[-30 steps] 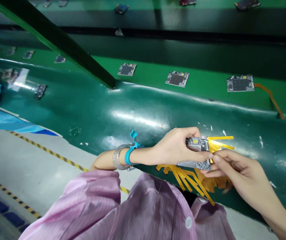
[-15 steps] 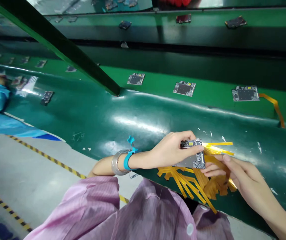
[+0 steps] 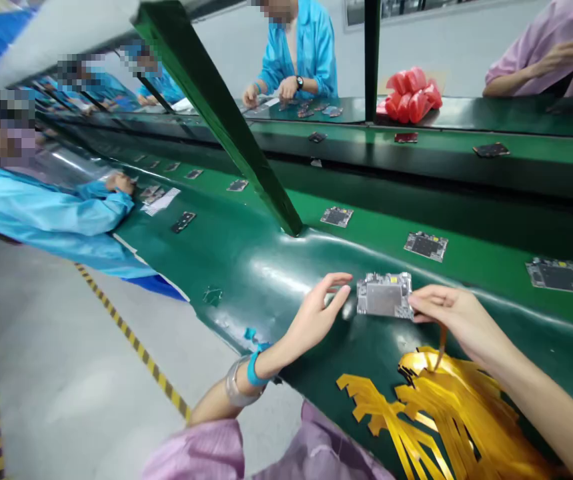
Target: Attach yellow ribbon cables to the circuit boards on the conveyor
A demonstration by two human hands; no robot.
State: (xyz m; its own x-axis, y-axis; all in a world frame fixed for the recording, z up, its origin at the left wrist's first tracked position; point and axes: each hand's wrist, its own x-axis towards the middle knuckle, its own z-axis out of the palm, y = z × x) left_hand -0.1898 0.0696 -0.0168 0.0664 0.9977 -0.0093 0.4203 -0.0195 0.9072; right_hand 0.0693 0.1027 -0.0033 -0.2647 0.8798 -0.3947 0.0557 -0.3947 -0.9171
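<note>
Hands: right (image 3: 453,320) pinching one circuit board (image 3: 385,295), left (image 3: 316,313) open beside it

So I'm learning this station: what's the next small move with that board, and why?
Probably drop the strip onto the yellow pile: the board already lies on the green mat, the left hand is open beside it, and the right hand pinches the strip.

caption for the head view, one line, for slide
Right hand pinches a circuit board on the green mat, left hand open beside it, yellow strips piled near.
</note>
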